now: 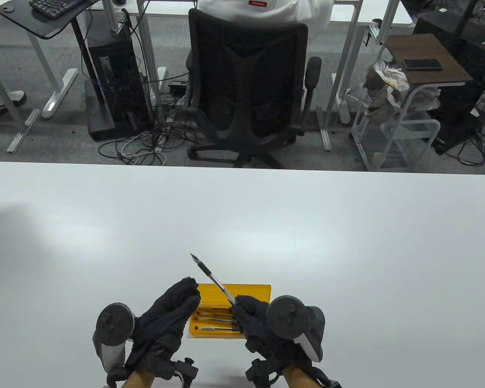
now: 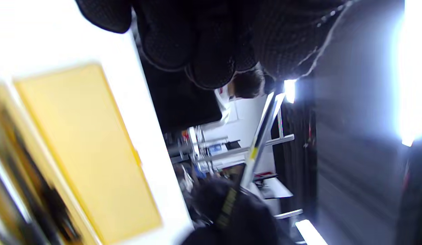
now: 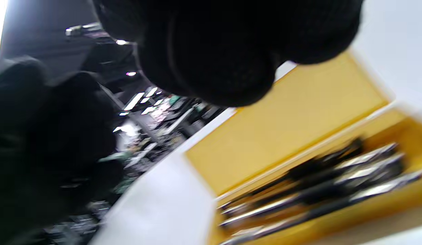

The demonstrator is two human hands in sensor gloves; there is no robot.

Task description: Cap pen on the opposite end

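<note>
Pen [image 1: 212, 279] held aloft near the table's front edge: your right hand [image 1: 252, 319] has its fingers curled round the lower end, and the uncapped tip points up and away to the left. It rises over a yellow case [image 1: 252, 292], lid open, with more pens lying in the tray [image 3: 333, 180]. Just left of the case, your left hand [image 1: 167, 319] hovers with fingers curled together; whether they hold the cap, you cannot tell. Both work above a white table [image 1: 347, 242].

Black knit gloves [image 1: 173, 319], round grey trackers [image 1: 114, 319].
</note>
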